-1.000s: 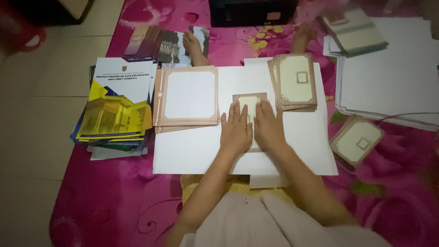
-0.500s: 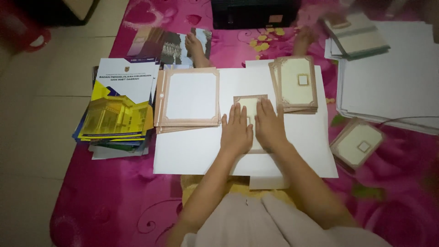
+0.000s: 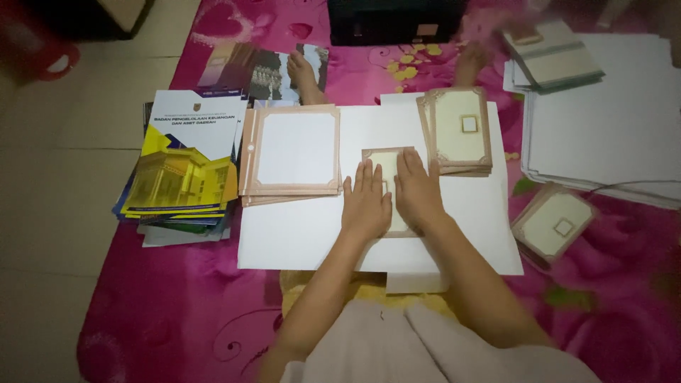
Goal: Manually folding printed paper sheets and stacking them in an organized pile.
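Both hands, left hand [image 3: 367, 209] and right hand [image 3: 418, 193], lie flat side by side, fingers extended, pressing a tan-bordered card [image 3: 386, 162] onto the white sheet [image 3: 298, 237]. Stacks of similar cards [image 3: 292, 152] sit left and far right [image 3: 460, 129].

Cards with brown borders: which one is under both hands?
The small card at the middle of the white sheet: left hand and right hand lie flat on it. The other stacks lie untouched.

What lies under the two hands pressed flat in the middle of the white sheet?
A cream card with a brown ornate border lies under the left hand and right hand, on the white sheet. Only its top and a lower edge show; the middle is covered.
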